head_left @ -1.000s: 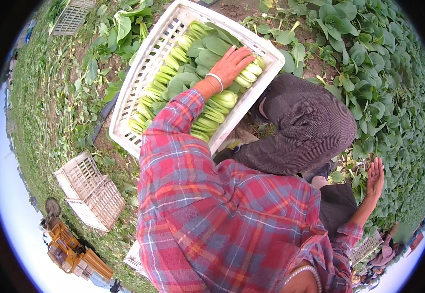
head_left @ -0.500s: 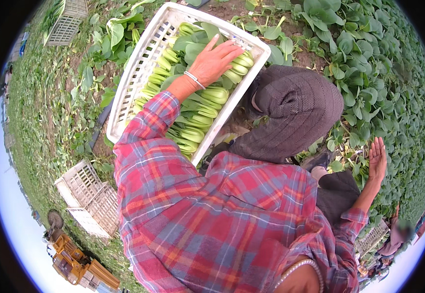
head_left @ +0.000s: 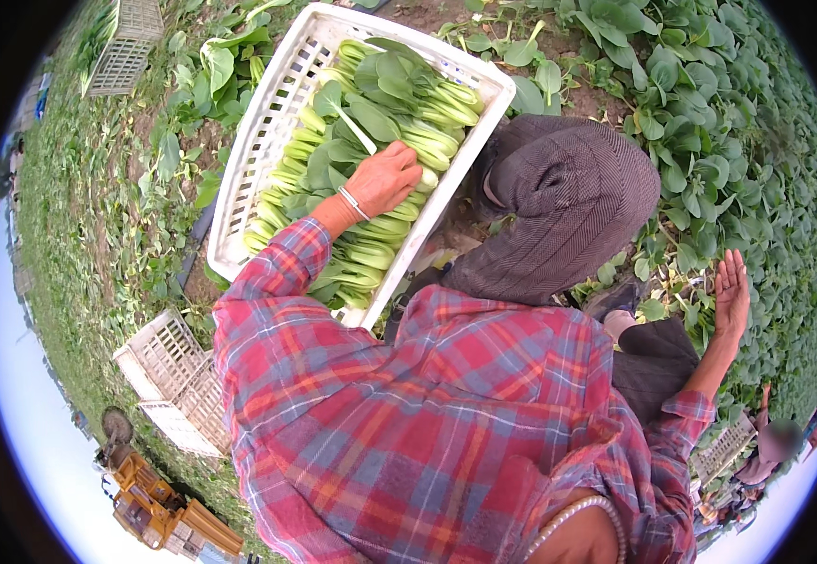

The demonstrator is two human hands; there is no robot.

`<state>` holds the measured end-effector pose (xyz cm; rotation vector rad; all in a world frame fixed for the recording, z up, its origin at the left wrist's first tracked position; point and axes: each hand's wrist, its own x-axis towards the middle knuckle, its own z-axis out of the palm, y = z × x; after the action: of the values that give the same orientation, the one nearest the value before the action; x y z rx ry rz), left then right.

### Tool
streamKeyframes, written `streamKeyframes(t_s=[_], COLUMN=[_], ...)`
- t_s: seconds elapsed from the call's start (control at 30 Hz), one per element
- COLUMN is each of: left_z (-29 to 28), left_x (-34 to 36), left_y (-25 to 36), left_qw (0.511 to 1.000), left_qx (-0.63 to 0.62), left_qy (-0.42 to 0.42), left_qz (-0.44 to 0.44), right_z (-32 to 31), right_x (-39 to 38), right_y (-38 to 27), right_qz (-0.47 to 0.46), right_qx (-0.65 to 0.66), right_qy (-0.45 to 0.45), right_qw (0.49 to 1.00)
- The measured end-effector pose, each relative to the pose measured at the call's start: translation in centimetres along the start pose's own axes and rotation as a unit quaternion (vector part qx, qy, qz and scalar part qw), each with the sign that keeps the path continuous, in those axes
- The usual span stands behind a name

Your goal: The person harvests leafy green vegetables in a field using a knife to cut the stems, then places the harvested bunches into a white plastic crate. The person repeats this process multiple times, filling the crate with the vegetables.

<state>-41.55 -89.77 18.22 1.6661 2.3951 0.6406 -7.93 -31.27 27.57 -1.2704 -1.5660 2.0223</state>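
Head view: left hand lies palm-down, fingers loosely curled, on bok choy packed in the white crate, gripping nothing firmly; right hand hangs open, empty. Pressing down risks bruising leaves or tipping the tilted crate

Left hand slid from crate's far edge toward middle of bok choy rows.
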Motion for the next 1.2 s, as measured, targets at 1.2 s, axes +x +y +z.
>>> streamKeyframes(t_s=[1.2], left_z=[-3.7], left_x=[-5.9], left_y=[-10.4], left_qw=[0.955], left_qx=[0.135], left_qy=[0.029], left_qz=[-0.262], right_z=[0.8], right_x=[0.4], right_y=[-1.0], right_qz=[-0.025], right_qx=[0.037], right_qy=[-0.037], right_qw=[0.998])
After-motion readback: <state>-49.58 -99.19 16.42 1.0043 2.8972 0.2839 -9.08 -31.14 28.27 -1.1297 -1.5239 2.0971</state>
